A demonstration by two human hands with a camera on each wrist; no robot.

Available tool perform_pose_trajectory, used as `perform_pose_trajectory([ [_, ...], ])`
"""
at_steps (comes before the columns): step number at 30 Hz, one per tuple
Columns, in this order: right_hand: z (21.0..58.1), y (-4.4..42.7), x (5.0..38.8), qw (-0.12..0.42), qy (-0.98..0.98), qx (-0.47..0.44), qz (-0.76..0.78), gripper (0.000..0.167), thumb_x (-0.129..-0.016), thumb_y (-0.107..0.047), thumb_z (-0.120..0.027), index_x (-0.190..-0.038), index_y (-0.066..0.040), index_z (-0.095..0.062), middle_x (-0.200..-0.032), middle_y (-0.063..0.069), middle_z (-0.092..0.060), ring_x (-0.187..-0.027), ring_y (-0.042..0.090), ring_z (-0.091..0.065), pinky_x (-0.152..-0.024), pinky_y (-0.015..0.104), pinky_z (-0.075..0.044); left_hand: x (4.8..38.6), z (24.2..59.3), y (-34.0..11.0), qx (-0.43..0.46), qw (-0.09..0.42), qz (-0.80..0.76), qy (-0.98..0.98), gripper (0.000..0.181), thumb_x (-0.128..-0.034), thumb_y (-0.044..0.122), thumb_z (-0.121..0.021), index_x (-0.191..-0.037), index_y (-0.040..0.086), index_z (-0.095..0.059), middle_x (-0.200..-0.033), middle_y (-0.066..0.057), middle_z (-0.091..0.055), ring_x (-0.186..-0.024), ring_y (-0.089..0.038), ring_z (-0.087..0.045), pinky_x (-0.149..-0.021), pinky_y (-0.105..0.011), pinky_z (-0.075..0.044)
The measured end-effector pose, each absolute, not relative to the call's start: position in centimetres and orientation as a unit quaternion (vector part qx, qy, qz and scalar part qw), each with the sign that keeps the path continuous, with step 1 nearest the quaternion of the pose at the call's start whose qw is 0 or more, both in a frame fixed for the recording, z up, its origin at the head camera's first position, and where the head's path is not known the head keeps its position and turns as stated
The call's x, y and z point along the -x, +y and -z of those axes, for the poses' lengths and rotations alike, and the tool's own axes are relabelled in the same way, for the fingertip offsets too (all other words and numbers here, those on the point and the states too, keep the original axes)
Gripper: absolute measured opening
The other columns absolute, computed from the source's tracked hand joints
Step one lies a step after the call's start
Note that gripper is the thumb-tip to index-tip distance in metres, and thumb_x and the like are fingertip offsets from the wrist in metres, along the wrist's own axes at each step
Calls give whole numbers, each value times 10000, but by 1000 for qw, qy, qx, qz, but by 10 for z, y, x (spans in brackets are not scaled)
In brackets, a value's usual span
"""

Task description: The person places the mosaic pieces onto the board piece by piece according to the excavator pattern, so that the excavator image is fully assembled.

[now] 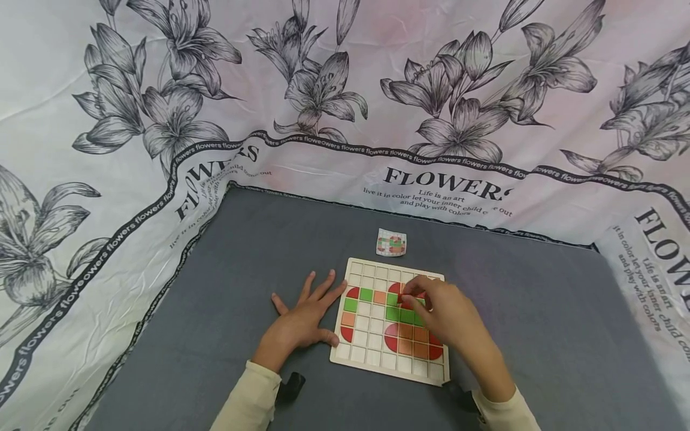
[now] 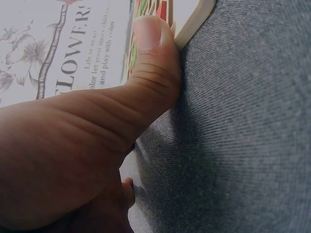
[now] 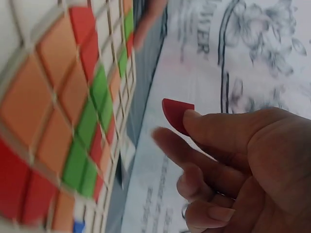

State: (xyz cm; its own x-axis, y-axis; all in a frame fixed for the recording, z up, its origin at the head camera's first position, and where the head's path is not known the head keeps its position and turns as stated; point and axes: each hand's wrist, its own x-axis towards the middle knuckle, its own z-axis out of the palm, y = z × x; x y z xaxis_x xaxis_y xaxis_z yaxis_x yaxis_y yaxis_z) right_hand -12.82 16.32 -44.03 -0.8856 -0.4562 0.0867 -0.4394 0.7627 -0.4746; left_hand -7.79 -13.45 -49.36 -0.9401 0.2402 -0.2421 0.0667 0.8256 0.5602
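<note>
A square wooden grid board (image 1: 373, 357) lies on the grey surface, partly filled with red, green and orange tiles. My right hand (image 1: 450, 311) is over its right part and pinches a red quarter-circle tile (image 3: 176, 114) between thumb and index finger. In the right wrist view that tile is held clear of the board. My left hand (image 1: 302, 323) lies with fingers spread beside the board's left side, its thumb (image 2: 155, 58) against the edge near the front corner. The right hand hides some cells at the board's upper right.
Behind the board lies a small printed card (image 1: 392, 242) with a coloured grid pattern. A white cloth (image 1: 334, 173) with flower drawings and lettering rises around the back and sides of the grey surface (image 1: 259, 239). A small blue patch (image 3: 78, 226) shows at the board's edge.
</note>
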Motion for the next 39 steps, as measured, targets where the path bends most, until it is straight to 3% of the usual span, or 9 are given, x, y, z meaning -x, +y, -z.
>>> perform_pose_trajectory([
  [7,455,132,119,31,925,279,255,146,-942,-181,-835,-946,-239,-701,-885,-165,-661,-714,-3,-566,-617,244,-487,79,492,-134,-82,154,-285,943,1158,-729,395,-937,-1691,356,-292,-1783,46,-121,-1643,-341,80,-974,-930,189],
  [24,469,102,101,118,908,312,254,131,-970,-175,-798,-893,-216,-701,-782,-168,-683,-548,15,-487,-471,226,-417,80,489,-135,-78,162,-274,945,1156,-732,401,-930,-1692,362,-286,-1784,45,-115,-1642,-348,73,-979,-939,163],
  [33,477,98,98,104,912,324,228,153,-940,-200,-828,-874,-221,-692,-720,-165,-585,-592,13,-491,-513,233,-437,78,488,-134,-71,160,-279,944,1153,-721,388,-938,-1687,352,-309,-1781,41,-138,-1645,-348,50,-983,-940,156],
  [39,477,98,96,104,914,324,222,128,-925,-220,-847,-931,-198,-720,-742,-142,-598,-622,13,-505,-536,234,-447,79,489,-133,-70,159,-276,945,1158,-719,393,-939,-1686,366,-304,-1780,58,-138,-1646,-335,47,-989,-938,153],
])
